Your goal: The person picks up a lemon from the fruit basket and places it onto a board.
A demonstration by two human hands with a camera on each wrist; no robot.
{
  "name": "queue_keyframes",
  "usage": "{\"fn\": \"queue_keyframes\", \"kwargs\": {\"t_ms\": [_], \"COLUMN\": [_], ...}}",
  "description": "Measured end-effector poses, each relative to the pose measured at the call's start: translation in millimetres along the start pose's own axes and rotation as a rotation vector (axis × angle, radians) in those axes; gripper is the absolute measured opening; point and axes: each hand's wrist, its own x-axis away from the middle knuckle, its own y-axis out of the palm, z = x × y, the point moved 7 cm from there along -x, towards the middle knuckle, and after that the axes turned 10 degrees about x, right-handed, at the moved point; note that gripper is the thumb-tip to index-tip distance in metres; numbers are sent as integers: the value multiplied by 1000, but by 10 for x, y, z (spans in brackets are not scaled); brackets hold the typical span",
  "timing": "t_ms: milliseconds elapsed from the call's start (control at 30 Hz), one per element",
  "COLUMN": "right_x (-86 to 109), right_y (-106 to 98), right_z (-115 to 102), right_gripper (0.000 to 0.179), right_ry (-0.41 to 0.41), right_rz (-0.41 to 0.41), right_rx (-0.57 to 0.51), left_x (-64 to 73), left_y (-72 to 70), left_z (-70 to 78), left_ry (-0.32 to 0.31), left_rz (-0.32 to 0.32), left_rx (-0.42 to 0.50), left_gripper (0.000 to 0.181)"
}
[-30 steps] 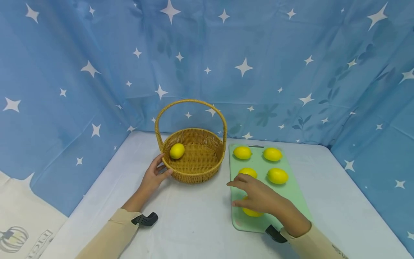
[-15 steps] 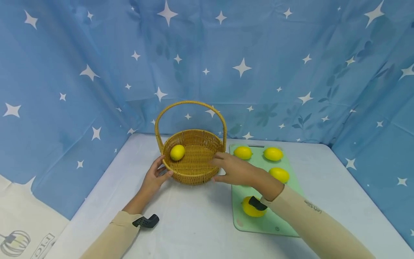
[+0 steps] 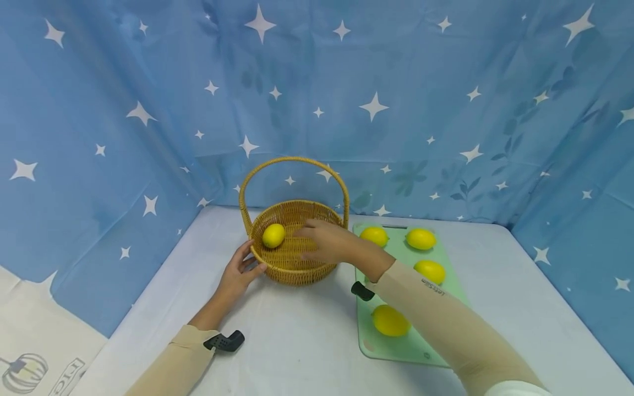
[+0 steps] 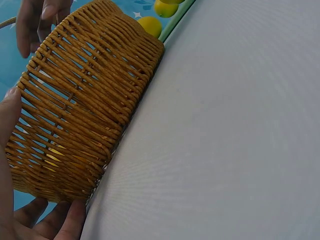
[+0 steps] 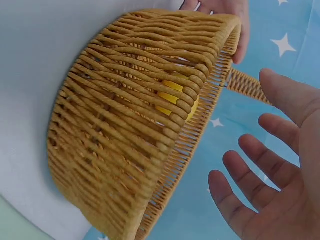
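Observation:
My left hand [image 3: 234,280] holds the left side of a wicker basket [image 3: 297,276], its thumb and fingers spread along the rim and wall. One lemon [image 3: 274,235] lies inside, at the basket's left, and shows yellow through the weave in both wrist views. Over the basket's right half hovers my right hand [image 3: 329,242]; in the right wrist view its fingers [image 5: 252,182] are spread and relaxed, with nothing between them. Several more lemons, such as the nearest one [image 3: 391,320], rest on a pale green board [image 3: 369,346], partly covered by my right forearm.
The basket's tall arched handle [image 3: 297,159] rises between the hands and the back curtain [image 3: 416,82], which is blue with white stars. A white cloth [image 3: 292,352] covers the table. Each wrist carries a small black device.
My right hand has moved left from above the board to over the inside of the basket. My left hand has stayed at the basket's side.

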Motion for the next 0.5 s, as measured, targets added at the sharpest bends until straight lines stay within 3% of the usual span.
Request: {"fn": "queue_keyframes", "kwargs": {"t_ms": [500], "right_x": [-394], "right_y": [222], "right_z": [-15], "right_gripper": [55], "right_ry": [9], "right_rz": [-65], "right_rx": [-25], "left_x": [10], "left_y": [22], "left_z": [39], "left_ry": [1], "left_rz": [6], "left_rx": [-2], "left_gripper": [76]}}
